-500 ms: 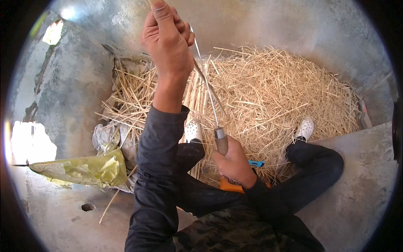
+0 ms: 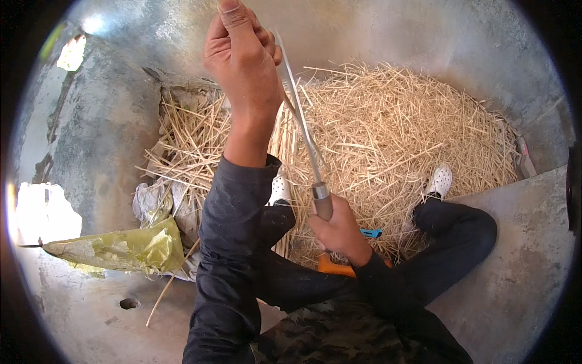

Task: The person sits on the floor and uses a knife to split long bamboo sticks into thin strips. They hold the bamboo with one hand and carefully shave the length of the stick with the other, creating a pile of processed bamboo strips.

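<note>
My left hand [image 2: 245, 60] is raised at the top of the view, its fingers closed around a thin strip [image 2: 293, 107], perhaps bamboo or cane. The strip comes out below the fist and slants down behind the blade; its upper end is out of sight. Lower and to the right, my right hand [image 2: 341, 233] wraps round the wooden handle of a long, narrow knife [image 2: 301, 112]. Its blade points up and slightly left, the tip beside my left fingers. Blade and strip cross or lie very close; whether they touch I cannot tell.
Pale shavings and strips [image 2: 400, 133] are heaped against the concrete wall. Longer split sticks [image 2: 188, 133] lie at left, near a yellow-green sack [image 2: 145, 246]. An orange tool [image 2: 333, 267] and a blue cutter [image 2: 371, 233] lie by my right hand. A hole [image 2: 129, 303] opens in the floor.
The knife blade has turned, so more of its flat side shows. My right hand has shifted very slightly right. My left hand stays raised and closed.
</note>
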### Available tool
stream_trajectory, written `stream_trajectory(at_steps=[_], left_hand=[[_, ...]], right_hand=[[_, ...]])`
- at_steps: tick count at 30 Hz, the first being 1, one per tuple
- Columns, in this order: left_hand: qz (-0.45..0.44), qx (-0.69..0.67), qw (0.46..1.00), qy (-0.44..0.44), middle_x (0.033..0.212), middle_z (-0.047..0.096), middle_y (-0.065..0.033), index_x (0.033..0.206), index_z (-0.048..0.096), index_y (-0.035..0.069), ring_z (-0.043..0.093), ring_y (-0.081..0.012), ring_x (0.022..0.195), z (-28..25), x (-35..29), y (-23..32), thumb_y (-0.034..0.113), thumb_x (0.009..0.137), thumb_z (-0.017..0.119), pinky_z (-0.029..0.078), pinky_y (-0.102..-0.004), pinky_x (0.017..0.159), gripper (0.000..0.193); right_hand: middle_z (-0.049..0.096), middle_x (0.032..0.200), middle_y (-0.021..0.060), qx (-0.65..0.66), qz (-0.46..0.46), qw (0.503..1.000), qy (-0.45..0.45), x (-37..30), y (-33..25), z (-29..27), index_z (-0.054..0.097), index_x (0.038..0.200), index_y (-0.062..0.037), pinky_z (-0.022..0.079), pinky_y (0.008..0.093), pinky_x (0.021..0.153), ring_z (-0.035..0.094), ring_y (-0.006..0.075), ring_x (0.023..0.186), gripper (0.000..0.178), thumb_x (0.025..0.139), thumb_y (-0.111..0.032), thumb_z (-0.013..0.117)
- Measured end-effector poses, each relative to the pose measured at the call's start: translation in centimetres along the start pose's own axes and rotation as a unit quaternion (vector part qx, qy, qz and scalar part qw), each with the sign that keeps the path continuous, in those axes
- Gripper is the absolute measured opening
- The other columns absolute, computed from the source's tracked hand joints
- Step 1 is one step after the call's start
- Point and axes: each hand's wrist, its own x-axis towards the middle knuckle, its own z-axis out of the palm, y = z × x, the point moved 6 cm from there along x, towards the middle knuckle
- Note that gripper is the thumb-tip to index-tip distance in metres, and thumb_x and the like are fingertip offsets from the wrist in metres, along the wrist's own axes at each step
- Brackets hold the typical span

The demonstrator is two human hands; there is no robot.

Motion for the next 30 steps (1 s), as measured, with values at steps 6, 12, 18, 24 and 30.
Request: stream_trajectory(at_steps=[6,12,18,24,30], left_hand=[[0.008,-0.016,1.0,-0.02,0.058,0.031,0.0027,0.07,0.044,0.009,0.024,-0.0065,0.046,0.0,0.1,0.0,0.046,0.092,0.055,0.018,-0.0235,0.043,0.044],[0.007,-0.001,1.0,0.017,0.058,0.032,0.0024,0.071,0.046,0.009,0.027,-0.0073,0.047,-1.4,0.1,0.3,0.046,0.092,0.056,0.02,-0.0234,0.045,0.044],[0.012,0.019,0.999,0.035,0.058,0.033,0.0028,0.072,0.047,0.009,0.027,-0.0073,0.048,-1.3,0.2,0.3,0.045,0.092,0.056,0.021,-0.0233,0.046,0.043],[-0.008,-0.012,0.999,0.028,0.058,0.031,0.0039,0.074,0.047,0.008,0.026,-0.0065,0.048,0.8,0.1,-1.0,0.045,0.094,0.053,0.02,-0.0232,0.045,0.042],[-0.035,0.012,0.999,0.021,0.059,0.031,0.0038,0.075,0.045,0.009,0.023,-0.0063,0.048,-1.7,0.9,-0.5,0.047,0.094,0.05,0.018,-0.0232,0.045,0.043]], right_hand=[[0.05,0.054,0.0052,0.031,0.127,0.991,0.035,1.7,7.8,-2.9,0.05,0.082,0.0007,0.038,0.0316,0.035,0.048,0.0139,0.038,0.011,0.077,-0.008,0.056],[0.048,0.055,0.0031,0.061,0.086,0.994,0.016,1.3,4.3,-0.4,0.045,0.081,-0.0024,0.037,0.0286,0.034,0.044,0.0112,0.037,0.01,0.08,-0.004,0.055],[0.052,0.059,0.0076,-0.061,-0.094,0.986,0.124,4.2,3.3,1.8,0.055,0.082,0.0032,0.041,0.0383,0.052,0.051,0.0197,0.052,0.014,0.075,-0.008,0.057],[0.045,0.049,0.0035,0.019,0.254,0.951,0.173,2.9,27.4,-5.9,0.05,0.069,0.0008,0.037,0.0336,0.037,0.046,0.0168,0.037,0.019,0.082,-0.013,0.051],[0.052,0.06,0.0052,0.115,0.136,0.982,0.058,2.2,11.3,-0.8,0.052,0.08,0.0009,0.038,0.0331,0.038,0.049,0.0172,0.041,0.012,0.079,-0.011,0.056]])
